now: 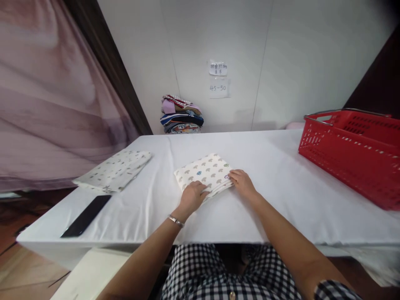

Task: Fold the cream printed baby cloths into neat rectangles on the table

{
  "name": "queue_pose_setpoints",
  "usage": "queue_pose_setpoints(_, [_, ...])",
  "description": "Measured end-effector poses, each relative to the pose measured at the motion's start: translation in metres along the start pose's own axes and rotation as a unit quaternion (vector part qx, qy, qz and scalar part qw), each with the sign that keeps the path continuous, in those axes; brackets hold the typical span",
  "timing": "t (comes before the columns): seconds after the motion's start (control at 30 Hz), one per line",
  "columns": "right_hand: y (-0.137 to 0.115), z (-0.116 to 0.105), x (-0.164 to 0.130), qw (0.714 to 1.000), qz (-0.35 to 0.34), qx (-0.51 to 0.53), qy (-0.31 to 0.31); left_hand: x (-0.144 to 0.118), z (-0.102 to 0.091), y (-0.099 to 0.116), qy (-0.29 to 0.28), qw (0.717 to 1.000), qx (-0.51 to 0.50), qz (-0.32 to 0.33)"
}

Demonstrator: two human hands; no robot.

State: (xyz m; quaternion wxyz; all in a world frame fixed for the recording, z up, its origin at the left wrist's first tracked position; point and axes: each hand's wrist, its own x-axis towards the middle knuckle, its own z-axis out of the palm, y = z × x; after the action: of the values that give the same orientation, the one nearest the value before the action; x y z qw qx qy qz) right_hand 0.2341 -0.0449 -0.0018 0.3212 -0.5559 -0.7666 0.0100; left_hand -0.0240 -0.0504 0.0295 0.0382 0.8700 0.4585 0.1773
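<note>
A white folded cloth (204, 171) with a small grey mushroom-like print lies flat in the middle of the table. A few of its shapes are blue, green and purple. My left hand (193, 196), with a silver bracelet at the wrist, grips the near edge, thumb and fingers around the layers. At the right corner, my right hand (243, 181) pinches the same cloth, its fingertips on top and the thumb mostly hidden. Farther left rests another folded white cloth (115, 168) with a dark leaf-like print, untouched by either hand.
The table (259, 154) has a white cover. A black flat object (86, 216) sits at its left front. On the right stands a red plastic basket (350, 156) with a metal handle. Folded fabrics (181, 116) are stacked by the back wall, left of paper signs (219, 88).
</note>
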Motion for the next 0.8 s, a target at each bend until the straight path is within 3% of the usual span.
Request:
queue_pose_setpoints(0.17, [0.013,0.003,-0.002,0.999,-0.048,-0.022,0.001,-0.002,-0.009,0.015,-0.061,0.996,0.056,-0.018])
queue_pose_setpoints(0.33, [0.017,0.01,0.002,0.998,-0.047,-0.017,0.036,0.002,-0.012,0.026,-0.105,0.985,0.133,-0.028])
queue_pose_setpoints(0.43, [0.012,0.008,-0.003,0.995,-0.061,-0.003,0.075,-0.004,-0.01,0.023,-0.051,0.988,0.141,-0.032])
queue_pose_setpoints(0.53, [0.007,0.004,-0.011,0.994,-0.089,0.013,0.067,-0.017,-0.004,0.018,0.009,0.991,0.131,-0.002])
queue_pose_setpoints(0.8, [0.009,0.006,-0.018,0.993,-0.1,0.031,0.054,-0.032,0.006,0.02,0.066,0.995,0.069,0.018])
